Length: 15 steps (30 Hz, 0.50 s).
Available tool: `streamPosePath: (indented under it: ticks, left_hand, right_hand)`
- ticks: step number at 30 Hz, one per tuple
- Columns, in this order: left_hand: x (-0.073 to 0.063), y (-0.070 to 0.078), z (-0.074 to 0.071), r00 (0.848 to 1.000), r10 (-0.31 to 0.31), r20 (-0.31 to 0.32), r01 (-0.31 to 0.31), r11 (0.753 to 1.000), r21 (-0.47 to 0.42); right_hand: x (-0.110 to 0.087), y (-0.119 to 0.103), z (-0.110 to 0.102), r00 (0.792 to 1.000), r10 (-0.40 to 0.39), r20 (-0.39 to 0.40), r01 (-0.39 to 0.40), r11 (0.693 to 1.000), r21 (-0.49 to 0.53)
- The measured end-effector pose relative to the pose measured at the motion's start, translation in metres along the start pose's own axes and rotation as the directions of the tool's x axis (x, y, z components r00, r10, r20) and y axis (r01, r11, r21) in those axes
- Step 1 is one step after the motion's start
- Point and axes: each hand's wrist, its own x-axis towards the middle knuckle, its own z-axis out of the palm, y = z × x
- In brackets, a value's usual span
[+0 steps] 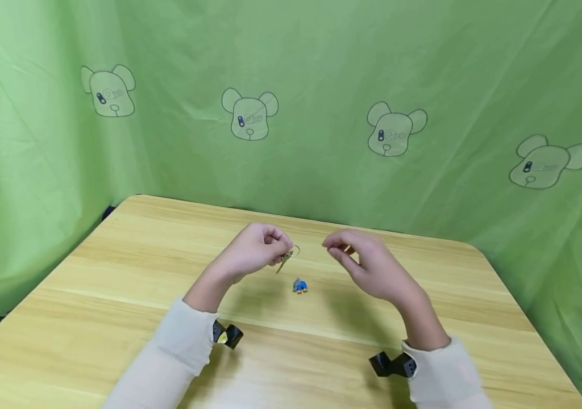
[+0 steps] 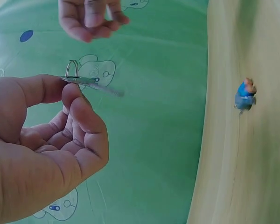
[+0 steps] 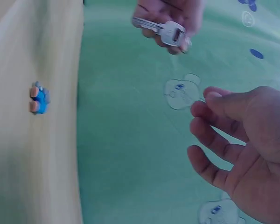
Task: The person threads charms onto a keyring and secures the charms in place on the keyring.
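Note:
My left hand [image 1: 251, 253] holds a silver key [image 3: 171, 33] above the table, pinched between thumb and forefinger at its head. A thin metal key ring [image 2: 73, 68] passes through the key's head and stands up beside the fingertips. Across from it my right hand [image 1: 373, 266] hovers with loosely bent fingers, its thumb tip close to the forefinger, and nothing shows between them. Below, between the two hands, a small blue and grey toy figure [image 1: 299, 286] with orange feet stands on the table.
The light wood table [image 1: 117, 272] has rounded far corners. Green curtains [image 1: 311, 51] printed with bear heads hang behind it and along both sides. A black wrist camera sits at each cuff, the left camera [image 1: 233, 336] and the right camera [image 1: 380, 364].

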Motion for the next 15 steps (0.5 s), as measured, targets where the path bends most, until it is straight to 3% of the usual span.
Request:
streamPosePath:
  ticks: [7, 12, 15]
  left_hand:
    - [0.003, -0.002, -0.001, 1.0, 0.01, 0.029, -0.01, 1.0, -0.009]
    - [0.003, -0.003, -0.003, 1.0, 0.009, 0.026, -0.009, 1.0, 0.0]
    - [0.003, -0.003, -0.003, 1.0, 0.004, 0.028, -0.004, 1.0, -0.004]
  right_hand:
    - [0.009, 0.008, 0.023, 0.98, 0.112, 0.165, -0.119, 0.992, 0.033]
    - [0.021, 0.022, 0.042, 0.952, 0.142, 0.271, -0.154, 0.988, 0.023]
    - [0.028, 0.032, 0.053, 0.924, 0.175, 0.339, -0.186, 0.982, 0.0]
